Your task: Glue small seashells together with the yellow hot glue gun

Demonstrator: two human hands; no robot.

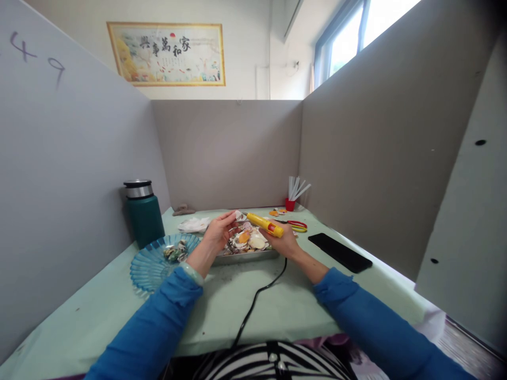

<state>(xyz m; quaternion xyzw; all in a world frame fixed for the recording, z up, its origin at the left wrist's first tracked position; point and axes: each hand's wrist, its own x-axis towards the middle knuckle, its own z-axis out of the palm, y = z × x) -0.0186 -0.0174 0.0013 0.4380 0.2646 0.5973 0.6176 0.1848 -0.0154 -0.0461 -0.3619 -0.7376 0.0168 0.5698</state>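
Note:
My right hand (pixel 282 241) is wrapped round a yellow hot glue gun (pixel 264 224), whose black cord (pixel 257 295) runs down over the front of the table. The gun's nozzle points left, close to a small whitish shell piece (pixel 238 215). My left hand (pixel 216 235) pinches that piece between its fingertips. Whether the nozzle touches it I cannot tell. Below both hands is a metal tray (pixel 245 257) filled with shells (pixel 257 241), whitish and orange. Part of the tray is hidden by my hands.
At left stand a blue fluted glass plate (pixel 148 266) with small shells (pixel 175 252) and a green bottle (pixel 144 219). White tissue (pixel 194 225) lies behind. Right are scissors (pixel 298 226), a black phone-like slab (pixel 338 252) and a red cup (pixel 290 204) of glue sticks (pixel 296 188). Partitions enclose three sides.

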